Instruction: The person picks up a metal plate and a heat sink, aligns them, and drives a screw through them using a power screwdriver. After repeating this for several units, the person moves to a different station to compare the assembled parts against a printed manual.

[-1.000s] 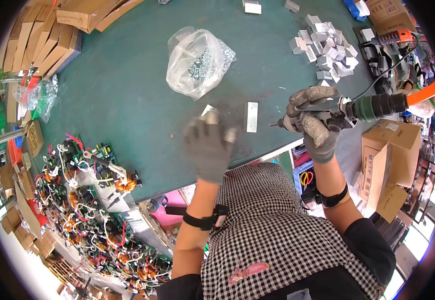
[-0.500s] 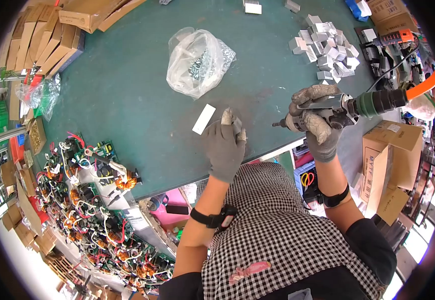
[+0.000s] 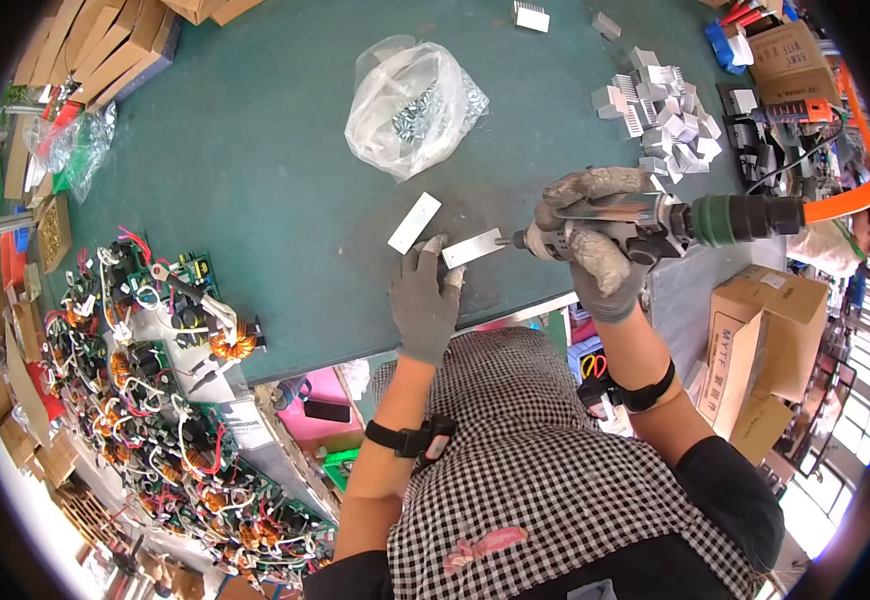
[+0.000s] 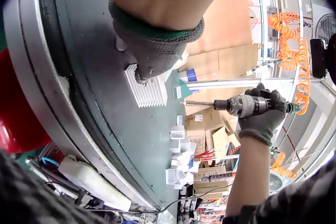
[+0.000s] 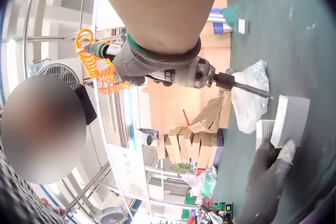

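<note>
Heat sink (image 3: 473,249): on the green tabletop (image 3: 285,200), smooth flat face up, its fins showing in the left wrist view
Left hand (image 3: 425,305): gloved, fingers bent in around one end of the heat sink, gripping it
Right hand (image 3: 605,265): gloved, closed around the body of the power driver (image 3: 645,225), which lies roughly level across the palm
Driver bit (image 3: 503,241): aimed at the heat sink's free end, overlapping it in the head view; the wrist views show its tip close by but apart
Second heat sink (image 3: 415,222): flat face up, just beside the left hand's fingertips, set at a steeper slant
Plastic bag (image 3: 410,110): clear and crumpled, farther up the tabletop, small metal pieces inside
Pile of heat sinks (image 3: 670,120): jumbled beyond the right hand, some fins up
Orange hose (image 3: 845,205): running from the back of the driver
Circuit boards (image 3: 145,380): massed at the left, with copper coils and coloured wires
</note>
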Action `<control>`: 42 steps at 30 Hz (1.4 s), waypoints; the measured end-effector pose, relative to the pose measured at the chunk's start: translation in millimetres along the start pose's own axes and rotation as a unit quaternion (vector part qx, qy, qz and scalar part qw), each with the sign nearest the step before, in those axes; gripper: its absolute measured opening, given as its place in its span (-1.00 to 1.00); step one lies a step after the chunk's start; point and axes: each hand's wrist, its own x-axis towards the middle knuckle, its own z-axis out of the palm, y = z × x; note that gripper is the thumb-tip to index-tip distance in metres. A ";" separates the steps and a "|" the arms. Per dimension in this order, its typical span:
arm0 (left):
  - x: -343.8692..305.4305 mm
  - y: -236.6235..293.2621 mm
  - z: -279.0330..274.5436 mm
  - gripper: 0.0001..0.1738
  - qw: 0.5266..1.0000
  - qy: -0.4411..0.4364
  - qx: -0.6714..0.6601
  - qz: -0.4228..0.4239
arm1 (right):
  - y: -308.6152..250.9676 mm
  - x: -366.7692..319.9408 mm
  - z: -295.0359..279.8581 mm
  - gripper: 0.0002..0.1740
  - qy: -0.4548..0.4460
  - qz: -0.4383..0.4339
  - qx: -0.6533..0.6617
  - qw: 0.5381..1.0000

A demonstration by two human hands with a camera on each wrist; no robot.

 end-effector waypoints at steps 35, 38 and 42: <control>-0.5 -11.4 8.1 -0.57 0.997 0.035 0.040 0.051 | 26.6 -13.7 -17.9 -0.45 -0.080 0.003 -0.150 0.985; -2.1 -0.6 -8.4 -0.60 0.995 0.034 0.075 0.059 | 8.5 -15.5 -14.4 -0.18 -0.118 0.015 -0.117 0.986; 37.6 25.3 -61.1 -0.79 0.990 0.089 0.059 0.097 | -23.6 9.0 -16.4 -0.31 -0.138 -0.012 0.055 0.989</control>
